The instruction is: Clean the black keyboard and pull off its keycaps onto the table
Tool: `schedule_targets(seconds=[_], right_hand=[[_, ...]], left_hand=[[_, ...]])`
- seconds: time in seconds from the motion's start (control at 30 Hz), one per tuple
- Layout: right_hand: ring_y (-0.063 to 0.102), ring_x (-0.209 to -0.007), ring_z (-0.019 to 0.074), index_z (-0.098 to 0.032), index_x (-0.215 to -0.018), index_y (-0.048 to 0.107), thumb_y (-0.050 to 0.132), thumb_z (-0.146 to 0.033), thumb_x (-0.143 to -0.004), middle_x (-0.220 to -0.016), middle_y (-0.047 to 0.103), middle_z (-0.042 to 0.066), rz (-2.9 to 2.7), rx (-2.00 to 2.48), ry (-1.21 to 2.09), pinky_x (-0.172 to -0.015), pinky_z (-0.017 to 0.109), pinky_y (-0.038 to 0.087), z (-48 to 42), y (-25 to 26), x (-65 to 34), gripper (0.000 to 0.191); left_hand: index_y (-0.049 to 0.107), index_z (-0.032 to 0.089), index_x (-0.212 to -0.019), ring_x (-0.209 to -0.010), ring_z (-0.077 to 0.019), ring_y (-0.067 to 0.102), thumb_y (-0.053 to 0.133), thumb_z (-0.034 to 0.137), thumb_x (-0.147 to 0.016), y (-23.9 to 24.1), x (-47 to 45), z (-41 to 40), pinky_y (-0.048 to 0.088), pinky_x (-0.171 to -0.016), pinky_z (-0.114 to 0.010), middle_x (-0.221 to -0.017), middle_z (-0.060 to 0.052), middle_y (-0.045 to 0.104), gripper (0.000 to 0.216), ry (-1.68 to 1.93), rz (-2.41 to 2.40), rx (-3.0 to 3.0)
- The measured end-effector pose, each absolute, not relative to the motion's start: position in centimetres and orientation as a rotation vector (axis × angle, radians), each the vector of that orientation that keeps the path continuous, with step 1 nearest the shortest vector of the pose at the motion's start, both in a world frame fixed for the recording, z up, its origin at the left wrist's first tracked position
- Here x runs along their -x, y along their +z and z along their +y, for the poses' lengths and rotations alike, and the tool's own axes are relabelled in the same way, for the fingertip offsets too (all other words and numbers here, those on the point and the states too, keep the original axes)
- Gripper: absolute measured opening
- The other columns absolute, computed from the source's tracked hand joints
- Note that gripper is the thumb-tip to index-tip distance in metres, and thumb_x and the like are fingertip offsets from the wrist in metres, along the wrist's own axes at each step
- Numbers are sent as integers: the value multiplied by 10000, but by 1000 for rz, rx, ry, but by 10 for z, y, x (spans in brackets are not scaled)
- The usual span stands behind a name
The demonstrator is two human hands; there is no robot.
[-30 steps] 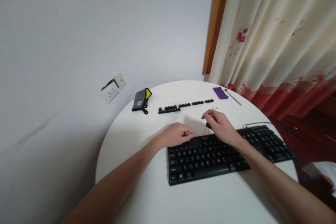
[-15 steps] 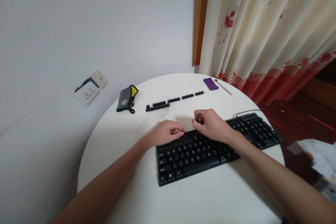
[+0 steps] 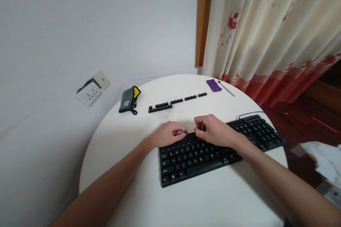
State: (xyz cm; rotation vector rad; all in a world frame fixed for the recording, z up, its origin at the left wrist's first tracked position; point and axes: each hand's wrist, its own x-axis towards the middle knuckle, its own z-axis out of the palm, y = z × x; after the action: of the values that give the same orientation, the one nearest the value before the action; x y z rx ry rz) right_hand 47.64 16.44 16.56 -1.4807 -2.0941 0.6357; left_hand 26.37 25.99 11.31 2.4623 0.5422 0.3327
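A black keyboard (image 3: pixel 195 161) lies on the table in front of me, slightly askew, its left half between my forearms. My left hand (image 3: pixel 170 134) grips its back left edge with curled fingers, thumb on the top. Over the back row of keys, my right hand (image 3: pixel 211 130) is closed in a pinch, its fingertips down at the keyboard. A thin shiny loop (image 3: pixel 203 124) shows at those fingers; whether it is a finger ring or a tool I cannot tell. Whatever the fingertips hold is hidden. Behind the hands, loose black keycaps (image 3: pixel 163 108) lie in short rows.
On the round white table (image 3: pixel 117 152) a grey-and-yellow cloth (image 3: pixel 126 101) lies at the left. A purple cloth (image 3: pixel 214 85) and a thin brush (image 3: pixel 226 88) lie at the far right. The keyboard's cable (image 3: pixel 252 113) curves behind it. A wall with a socket (image 3: pixel 90 94) borders the left.
My right hand has moved slightly down and left, its fingertips now lower onto the keyboard's back row. The left hand stays in place on the edge.
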Motion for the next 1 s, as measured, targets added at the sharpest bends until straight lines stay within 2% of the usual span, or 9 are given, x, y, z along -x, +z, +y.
schedule_targets(seconds=[0.27,0.43,0.5,0.7,0.83,1.0], right_hand=[[509,-569,127,-207,-744,522,535,-162,-772,-654,623,-1,-2177,1555,536,-560,252,313,158,167,-478,54],[578,-467,139,-193,-718,517,467,-202,-821,-588,638,25,-1872,1562,1170,-469,236,382,170,153,-481,115],[591,-439,144,-190,-701,516,452,-203,-825,-564,638,27,-1740,1545,1323,-429,228,394,175,146,-482,140],[550,-357,124,-174,-612,516,424,-173,-808,-455,589,25,-1539,1644,1302,-351,201,340,185,139,-483,217],[540,-353,114,-170,-640,527,420,-183,-833,-465,599,20,-1466,1557,1328,-339,189,307,189,144,-483,221],[552,-432,90,-169,-693,553,461,-286,-894,-553,616,-4,-1347,1323,1082,-412,181,377,190,146,-476,250]], left_hand=[[708,188,-904,-737,-132,588,545,253,-912,112,-263,261,444,-688,-239,-804,-16,661,176,362,500,-2473],[710,180,-911,-703,-125,563,545,254,-917,115,-264,260,434,-659,-232,-754,-9,625,181,360,490,-2489],[712,181,-910,-698,-123,556,547,262,-918,116,-264,260,431,-656,-231,-750,-9,619,183,354,495,-2494],[717,193,-945,-700,-121,561,539,287,-931,113,-263,261,430,-661,-233,-780,-14,637,202,342,494,-2504],[720,204,-951,-713,-126,580,542,302,-935,114,-263,261,438,-675,-241,-804,-15,660,204,349,519,-2532],[684,209,-1083,-764,-138,605,529,335,-958,118,-262,261,462,-735,-266,-922,-29,694,235,603,651,-2511]])
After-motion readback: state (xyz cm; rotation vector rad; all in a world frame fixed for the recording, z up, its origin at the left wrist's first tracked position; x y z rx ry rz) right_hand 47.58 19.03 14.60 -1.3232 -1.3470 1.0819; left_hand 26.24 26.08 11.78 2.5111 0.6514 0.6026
